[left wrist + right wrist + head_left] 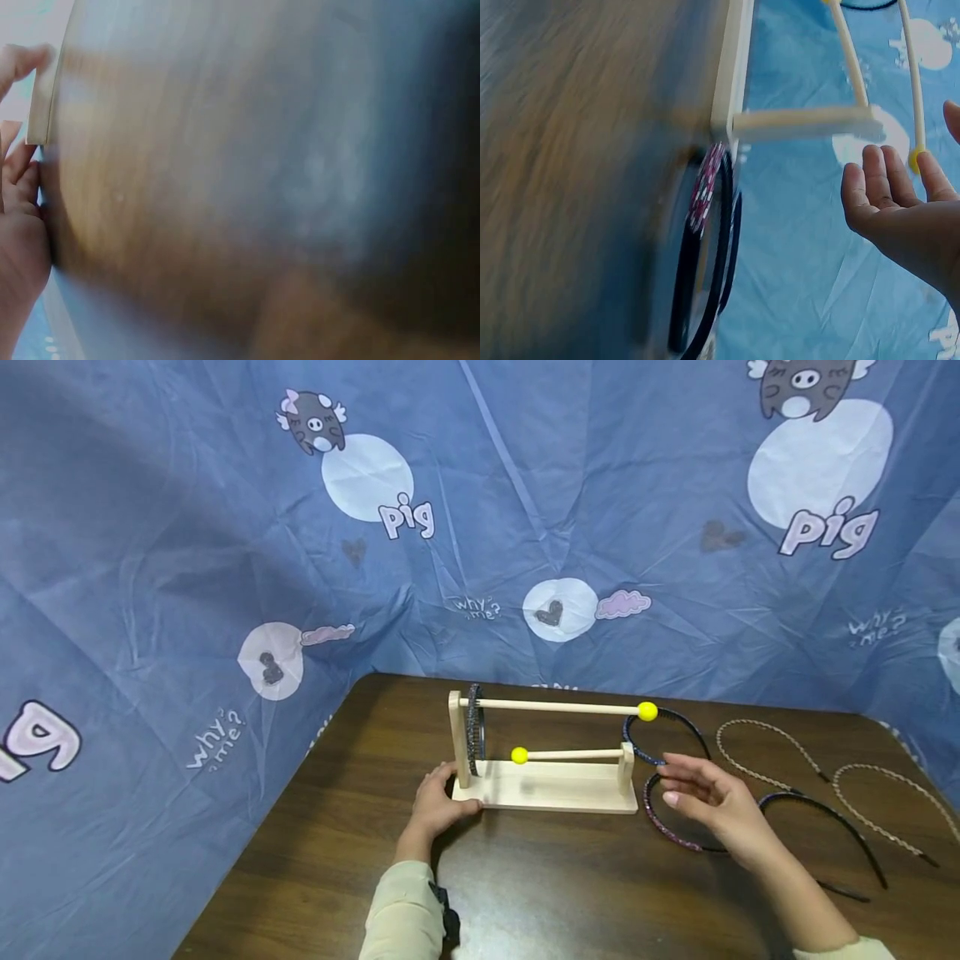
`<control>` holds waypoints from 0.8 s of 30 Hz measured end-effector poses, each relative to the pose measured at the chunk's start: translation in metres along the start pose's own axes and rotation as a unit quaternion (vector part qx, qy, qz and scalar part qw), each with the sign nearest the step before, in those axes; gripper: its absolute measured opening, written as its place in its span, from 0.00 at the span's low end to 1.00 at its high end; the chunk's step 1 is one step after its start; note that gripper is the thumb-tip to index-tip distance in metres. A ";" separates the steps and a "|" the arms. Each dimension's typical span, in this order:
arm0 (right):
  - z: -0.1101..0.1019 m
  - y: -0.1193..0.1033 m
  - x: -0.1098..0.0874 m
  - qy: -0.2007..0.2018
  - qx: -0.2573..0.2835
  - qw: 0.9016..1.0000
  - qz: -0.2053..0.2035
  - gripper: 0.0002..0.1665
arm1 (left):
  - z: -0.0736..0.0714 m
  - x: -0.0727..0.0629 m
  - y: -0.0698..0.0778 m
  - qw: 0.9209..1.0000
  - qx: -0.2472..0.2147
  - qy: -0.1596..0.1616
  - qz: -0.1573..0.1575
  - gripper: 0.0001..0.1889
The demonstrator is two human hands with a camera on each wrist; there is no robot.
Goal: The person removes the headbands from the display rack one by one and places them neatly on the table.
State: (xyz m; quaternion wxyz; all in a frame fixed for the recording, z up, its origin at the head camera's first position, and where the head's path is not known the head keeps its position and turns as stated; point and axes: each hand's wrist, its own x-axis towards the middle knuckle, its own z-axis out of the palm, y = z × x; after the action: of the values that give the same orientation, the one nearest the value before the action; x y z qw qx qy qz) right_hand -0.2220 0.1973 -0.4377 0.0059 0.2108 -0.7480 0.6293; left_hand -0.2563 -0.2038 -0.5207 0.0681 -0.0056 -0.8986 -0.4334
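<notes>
A pale wooden stand (555, 787) has a long upper rod and a shorter lower rod, each tipped with a yellow ball (647, 711). One dark, glittery headband (474, 731) hangs on the upper rod, near the left post. My left hand (435, 802) grips the left end of the base, its thumb along the front edge; the left wrist view shows this hand (22, 247) at the edge too. Right of the stand, my right hand (712, 806) hovers with loosely bent fingers and nothing in them. Behind and below it lie a blue headband (697, 737) and a pink-and-black headband (663, 827).
Farther right on the brown table (555, 877) lie a black headband (847, 820) and two braided beige headbands, one (750, 772) behind the other (862, 831). A blue printed cloth (465, 543) hangs behind the table.
</notes>
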 end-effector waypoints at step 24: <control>0.067 -0.018 0.042 -0.073 0.030 0.996 -0.050 0.29 | -0.003 0.002 -0.002 1.000 -0.025 -0.012 0.011 0.37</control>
State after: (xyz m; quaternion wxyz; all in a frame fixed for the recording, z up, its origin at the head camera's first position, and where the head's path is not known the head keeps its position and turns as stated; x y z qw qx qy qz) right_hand -0.2374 0.1190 -0.4230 -0.0233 0.2935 -0.7154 0.6337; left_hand -0.2581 -0.2070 -0.5201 0.0623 -0.0223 -0.8882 -0.4547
